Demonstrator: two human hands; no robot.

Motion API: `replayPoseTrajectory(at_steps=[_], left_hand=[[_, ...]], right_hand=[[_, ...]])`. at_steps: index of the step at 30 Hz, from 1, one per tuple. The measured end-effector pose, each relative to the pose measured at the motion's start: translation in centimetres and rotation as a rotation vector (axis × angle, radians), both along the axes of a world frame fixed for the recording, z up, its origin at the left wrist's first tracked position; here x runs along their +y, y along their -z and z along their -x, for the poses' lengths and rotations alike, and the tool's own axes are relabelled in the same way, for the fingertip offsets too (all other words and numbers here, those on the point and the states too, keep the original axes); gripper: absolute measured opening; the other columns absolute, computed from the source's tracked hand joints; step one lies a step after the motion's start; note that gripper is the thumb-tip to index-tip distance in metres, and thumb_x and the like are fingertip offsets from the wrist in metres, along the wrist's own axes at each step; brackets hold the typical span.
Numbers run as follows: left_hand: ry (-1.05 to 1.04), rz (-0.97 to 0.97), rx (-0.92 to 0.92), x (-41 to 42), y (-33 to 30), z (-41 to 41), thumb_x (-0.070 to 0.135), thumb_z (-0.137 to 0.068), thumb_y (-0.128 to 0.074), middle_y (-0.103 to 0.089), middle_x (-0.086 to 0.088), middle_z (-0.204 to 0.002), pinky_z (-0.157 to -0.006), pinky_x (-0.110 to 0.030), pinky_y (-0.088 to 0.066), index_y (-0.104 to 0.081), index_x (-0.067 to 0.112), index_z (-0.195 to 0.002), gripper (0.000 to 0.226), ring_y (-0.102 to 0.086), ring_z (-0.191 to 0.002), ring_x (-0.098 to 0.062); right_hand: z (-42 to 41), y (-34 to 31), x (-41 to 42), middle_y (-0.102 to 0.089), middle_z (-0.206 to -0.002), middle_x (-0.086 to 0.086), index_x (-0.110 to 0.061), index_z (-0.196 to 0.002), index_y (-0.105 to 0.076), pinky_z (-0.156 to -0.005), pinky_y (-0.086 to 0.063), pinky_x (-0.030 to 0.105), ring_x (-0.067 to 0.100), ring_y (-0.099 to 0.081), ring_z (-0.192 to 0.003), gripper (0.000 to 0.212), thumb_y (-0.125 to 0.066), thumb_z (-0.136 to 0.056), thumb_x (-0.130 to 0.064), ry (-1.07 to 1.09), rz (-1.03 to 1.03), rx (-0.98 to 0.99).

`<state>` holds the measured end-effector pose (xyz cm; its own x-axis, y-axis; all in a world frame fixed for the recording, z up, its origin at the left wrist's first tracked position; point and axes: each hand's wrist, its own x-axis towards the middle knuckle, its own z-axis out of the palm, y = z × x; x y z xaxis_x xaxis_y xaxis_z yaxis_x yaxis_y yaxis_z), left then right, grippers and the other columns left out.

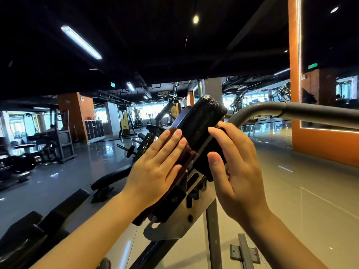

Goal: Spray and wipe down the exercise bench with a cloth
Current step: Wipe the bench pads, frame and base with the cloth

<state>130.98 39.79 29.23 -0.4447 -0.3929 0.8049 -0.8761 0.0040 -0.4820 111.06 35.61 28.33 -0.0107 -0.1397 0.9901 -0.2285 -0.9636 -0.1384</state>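
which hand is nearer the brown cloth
Left. The left hand presses flat on the brown cloth against the black pad's side; the right hand holds the pad's other side, off the cloth.

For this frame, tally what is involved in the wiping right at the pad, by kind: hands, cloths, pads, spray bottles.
Hands: 2, left hand flat on the cloth, right hand curled round the pad's edge
Cloths: 1, brown cloth
Pads: 1, black pad
Spray bottles: 0 in view
Total: 4
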Motion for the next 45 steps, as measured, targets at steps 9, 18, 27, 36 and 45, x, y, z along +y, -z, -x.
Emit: replayPoseTrajectory(at_steps=[9, 18, 27, 36, 45], left_hand=[[0.247, 0.012, 0.166, -3.0, -5.5, 4.6, 0.021, -0.1, -0.039, -0.035, -0.012, -0.154, -0.1, -0.034, -0.049, -0.039, 0.006, -0.146, 0.048, -0.043, -0.136, -0.025], [0.086, 0.007, -0.106, -6.7, -10.2, 7.1, 0.036, -0.101, -0.032, -0.038, -0.007, -0.153, -0.116, -0.048, -0.027, -0.042, 0.015, -0.145, 0.05, -0.031, -0.143, -0.027], [0.1, 0.073, -0.056, -1.6, -3.4, 2.4, 0.024, -0.101, -0.043, -0.04, -0.005, -0.151, -0.115, -0.035, -0.032, -0.043, 0.015, -0.144, 0.044, -0.029, -0.144, -0.023], [0.085, 0.142, 0.05, 2.7, 6.2, -3.7, 0.02, -0.102, -0.05, -0.049, -0.004, -0.143, -0.105, -0.042, -0.045, -0.046, 0.019, -0.14, 0.038, -0.043, -0.137, -0.024], [0.197, 0.131, 0.128, -2.7, -4.3, 3.9, 0.005, -0.096, -0.049, -0.039, -0.009, -0.152, -0.105, -0.034, -0.045, -0.045, 0.01, -0.144, 0.048, -0.038, -0.14, -0.023]], right_hand=[[-0.9, 0.4, 0.0, -0.047, -0.137, 0.004, -0.011, -0.131, -0.054, -0.112, -0.026, 0.023, 0.011, -0.036, -0.131, 0.053, -0.034, -0.1, -0.049, 0.045, -0.039, -0.109], [0.2, 0.3, -0.5, -0.044, -0.144, 0.0, -0.016, -0.138, -0.051, -0.113, -0.024, 0.019, 0.007, -0.032, -0.137, 0.052, -0.03, -0.102, -0.047, 0.032, 0.002, 0.024], [-0.1, 0.3, -0.3, -0.043, -0.141, -0.004, -0.015, -0.136, -0.052, -0.112, -0.023, 0.016, 0.004, -0.031, -0.135, 0.052, -0.029, -0.102, -0.047, 0.036, 0.0, 0.024], [-1.4, 0.3, 0.2, -0.046, -0.139, 0.009, -0.01, -0.133, -0.053, -0.112, -0.029, 0.031, 0.018, -0.036, -0.134, 0.05, -0.035, -0.1, -0.044, 0.09, -0.006, -0.053], [-1.9, 0.2, 0.7, -0.046, -0.138, 0.01, -0.008, -0.131, -0.053, -0.112, -0.027, 0.028, 0.021, -0.037, -0.131, 0.053, -0.034, -0.099, -0.047, 0.115, -0.044, -0.058]])
